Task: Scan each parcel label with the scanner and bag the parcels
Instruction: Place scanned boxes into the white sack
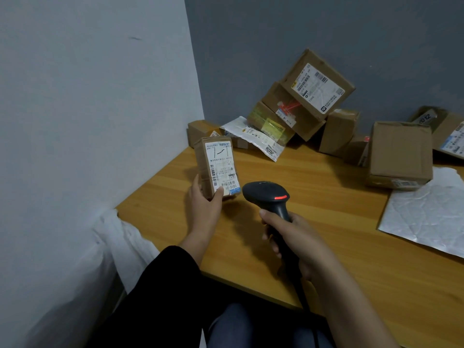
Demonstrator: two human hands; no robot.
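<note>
My left hand [204, 207] holds a small brown cardboard parcel [216, 167] upright above the table's left part, its white label facing me. My right hand [291, 237] grips the handle of a black barcode scanner [266, 194]. The scanner's head sits just right of the parcel's lower end and a red light glows on its top. Its cable runs down toward my lap.
Several cardboard parcels [311, 91] and a white mailer [253, 136] are piled against the grey back wall. A larger box [399, 151] stands at right, beside a crumpled white sheet [426, 212]. A white plastic bag [118, 237] hangs at the wooden table's [326, 187] left edge.
</note>
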